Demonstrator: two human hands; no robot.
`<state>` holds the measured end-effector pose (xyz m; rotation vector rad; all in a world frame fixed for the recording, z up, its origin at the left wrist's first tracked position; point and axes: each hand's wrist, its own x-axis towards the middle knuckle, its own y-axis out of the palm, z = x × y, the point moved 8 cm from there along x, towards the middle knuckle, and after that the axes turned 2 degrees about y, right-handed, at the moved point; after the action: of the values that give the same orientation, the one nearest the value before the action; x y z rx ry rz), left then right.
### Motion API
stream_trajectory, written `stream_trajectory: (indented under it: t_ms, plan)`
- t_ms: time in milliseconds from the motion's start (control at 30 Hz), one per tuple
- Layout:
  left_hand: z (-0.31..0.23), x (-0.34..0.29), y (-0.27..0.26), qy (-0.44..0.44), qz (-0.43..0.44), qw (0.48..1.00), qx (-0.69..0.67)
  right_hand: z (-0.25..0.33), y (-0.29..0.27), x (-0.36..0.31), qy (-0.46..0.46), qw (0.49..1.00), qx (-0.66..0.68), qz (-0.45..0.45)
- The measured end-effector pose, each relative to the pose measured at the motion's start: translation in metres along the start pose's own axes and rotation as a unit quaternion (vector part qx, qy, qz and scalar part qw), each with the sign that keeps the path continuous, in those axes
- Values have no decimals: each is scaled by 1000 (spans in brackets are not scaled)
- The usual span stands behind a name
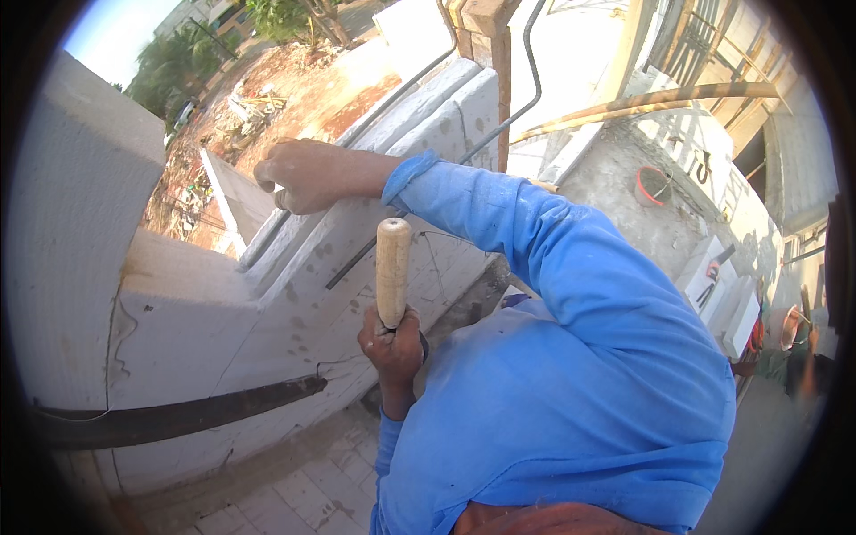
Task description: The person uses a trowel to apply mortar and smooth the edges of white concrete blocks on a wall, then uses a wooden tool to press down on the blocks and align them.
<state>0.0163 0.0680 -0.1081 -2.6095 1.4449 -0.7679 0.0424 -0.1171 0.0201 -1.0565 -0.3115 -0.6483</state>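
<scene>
My left hand (392, 343) is closed round a tool with a pale, round wooden handle (392, 272), which points upward. The tool's working end is hidden behind my fist and body. Stretched across to the left, my right arm in a blue sleeve reaches over a low wall of white blocks (259, 334). My right hand (299, 174) is at the wall's top with its fingers curled; what they hold, if anything, is hidden. A thin metal bar (392, 102) runs along the top towards that hand. Under my forearm passes a second, bent bar (352, 263), slanting down the wall's inner face.
A dark beam (187, 417) juts along the wall at lower left. A pale block column (76, 223) rises at the left. Wooden posts (486, 49) stand beyond the wall's far end. To the right are a red-rimmed bucket (654, 187) and white blocks (713, 285) bearing tools.
</scene>
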Motion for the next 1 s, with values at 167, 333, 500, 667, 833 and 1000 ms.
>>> stream_trajectory:
  t_ms: [167,333,500,667,833,1000]
  plan:
    - [3,-2,-3,-8,-18,999,-35,-51,-70,-10,79,985,-143,-59]
    - [11,-3,12,-72,25,994,-77,-149,-110,-5,163,944,-286,-23]
    - [17,1,29,-60,48,994,-78,-196,-97,-13,261,921,-282,61]
    - [11,10,41,-40,54,996,-64,-199,-94,-11,217,949,-228,7]
    - [17,17,59,-56,97,991,-76,-299,-74,-26,225,936,-269,-19]
    - [9,36,70,-51,131,983,-114,-201,-109,-21,140,948,-250,-137]
